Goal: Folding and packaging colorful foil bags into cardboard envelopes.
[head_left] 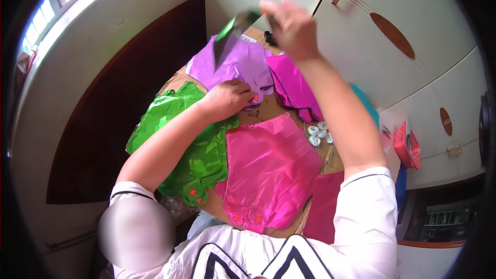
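Raised at the top centre, my right hand [294, 28] is closed on a thin, shiny green sheet [231, 32], which hangs to the left and is smeared by motion. Beneath it, a stack of light purple foil-like sheets [227, 62] lies on brown cardboard. The curled fingers of my left hand [230, 99] grip the near edge of this stack, beside a small tab with a red spot [255, 98]. Close to my left forearm lies a pile of green sheets [181, 108]. Pink sheets [274, 160] spread nearer to me, also with red-spotted tabs.
Magenta sheets [297, 85] lie right of the purple ones. Several small white rolls [318, 133] sit on the cardboard [266, 111]. A red basket [406, 145] stands at the right, before pale cabinet doors [361, 46]. A dark curved panel [124, 103] rises at the left.
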Tool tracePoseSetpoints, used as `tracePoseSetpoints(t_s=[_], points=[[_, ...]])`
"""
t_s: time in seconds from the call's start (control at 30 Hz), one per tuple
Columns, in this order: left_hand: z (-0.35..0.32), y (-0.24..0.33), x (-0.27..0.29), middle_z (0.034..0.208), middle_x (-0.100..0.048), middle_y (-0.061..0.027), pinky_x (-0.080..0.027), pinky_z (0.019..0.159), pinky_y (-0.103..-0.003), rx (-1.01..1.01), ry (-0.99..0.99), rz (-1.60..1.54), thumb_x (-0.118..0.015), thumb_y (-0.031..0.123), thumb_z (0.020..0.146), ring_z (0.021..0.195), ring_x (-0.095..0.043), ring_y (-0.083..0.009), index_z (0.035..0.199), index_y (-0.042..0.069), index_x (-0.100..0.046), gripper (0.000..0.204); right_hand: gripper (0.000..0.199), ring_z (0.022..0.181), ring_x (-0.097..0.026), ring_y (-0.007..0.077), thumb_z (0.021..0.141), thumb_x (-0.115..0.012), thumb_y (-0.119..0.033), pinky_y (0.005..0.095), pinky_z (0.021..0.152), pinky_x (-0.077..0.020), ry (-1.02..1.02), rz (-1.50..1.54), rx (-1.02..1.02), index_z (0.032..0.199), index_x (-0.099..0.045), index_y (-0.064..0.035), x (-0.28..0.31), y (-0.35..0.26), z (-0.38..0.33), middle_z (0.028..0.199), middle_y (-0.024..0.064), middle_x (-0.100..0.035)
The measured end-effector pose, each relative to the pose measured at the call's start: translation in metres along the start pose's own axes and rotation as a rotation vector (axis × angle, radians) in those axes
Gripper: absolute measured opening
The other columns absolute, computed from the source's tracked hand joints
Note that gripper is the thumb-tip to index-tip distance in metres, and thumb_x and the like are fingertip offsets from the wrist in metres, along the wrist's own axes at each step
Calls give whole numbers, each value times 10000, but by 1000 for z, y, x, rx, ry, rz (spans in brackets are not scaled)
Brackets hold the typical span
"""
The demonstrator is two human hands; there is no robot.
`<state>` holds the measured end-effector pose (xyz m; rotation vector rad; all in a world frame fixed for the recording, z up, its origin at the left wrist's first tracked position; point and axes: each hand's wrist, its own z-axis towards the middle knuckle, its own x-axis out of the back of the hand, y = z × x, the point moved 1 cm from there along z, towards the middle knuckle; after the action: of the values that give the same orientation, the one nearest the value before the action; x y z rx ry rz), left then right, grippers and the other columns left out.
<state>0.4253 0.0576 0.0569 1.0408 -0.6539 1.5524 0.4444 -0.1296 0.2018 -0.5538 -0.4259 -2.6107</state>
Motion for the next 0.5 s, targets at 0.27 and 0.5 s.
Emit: tracePoseSetpoints(t_s=[0.27, 0.5], points=[[0, 2, -6, 1004, -610, -83, -530, 753, -352, -64, 109, 2, -625, 53, 720, 914, -590, -261, 981, 27, -648, 263, 280, 860, -674, 287, 800, -578, -64, 386, 776, -545, -551, 417, -119, 1058, -681, -103, -30, -10, -137, 947, 113, -701], [5, -5, -9, 979, -635, -76, -526, 748, -355, -39, 48, 31, -631, 50, 751, 884, -612, -265, 965, 27, -658, 217, 322, 930, -674, 286, 783, -577, 23, 344, 826, -539, -747, 576, -383, 1062, -696, -84, -31, -13, -138, 1007, 146, -690]])
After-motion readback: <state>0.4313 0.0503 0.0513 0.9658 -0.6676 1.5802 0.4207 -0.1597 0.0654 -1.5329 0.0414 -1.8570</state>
